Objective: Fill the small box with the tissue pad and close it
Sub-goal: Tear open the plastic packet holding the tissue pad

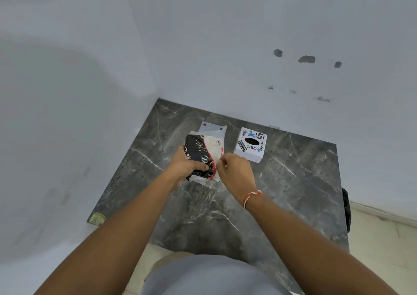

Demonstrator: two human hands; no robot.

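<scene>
A tissue pack (204, 151) in black and white patterned plastic is lifted a little above the dark marble table (282, 193). My left hand (187, 165) grips its lower left side. My right hand (234, 170) pinches the pack's red-edged right side between thumb and fingers. To the right, a small white box (250, 147) stands on the table, with stickers and an oval hole on its top face. A flat grey plate (208, 126) with two dark dots lies behind the pack; the pack partly hides it.
The table sits in a corner between white walls on the left and behind. Its right edge drops to a pale floor, where a black object (346, 206) shows. A yellowish sticker (97, 218) marks the table's near left corner.
</scene>
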